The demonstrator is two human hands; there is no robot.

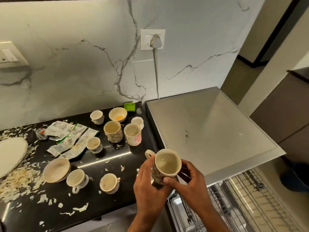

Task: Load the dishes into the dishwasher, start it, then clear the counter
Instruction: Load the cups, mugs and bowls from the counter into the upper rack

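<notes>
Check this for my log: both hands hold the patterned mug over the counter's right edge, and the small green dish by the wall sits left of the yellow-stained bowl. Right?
One error: in the head view, the green dish sits right of the yellow-stained bowl, not left. Both the left hand and right hand do hold the patterned mug.

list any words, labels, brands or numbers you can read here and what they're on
None can be read.
Torn wrappers: printed text and what look like code squares, too blurred to read.
Switch plate and wall socket: no legible marking.
Mug held in both hands: dark pattern only, no lettering seen.
Cup with pink print: a pattern, no words.
</notes>
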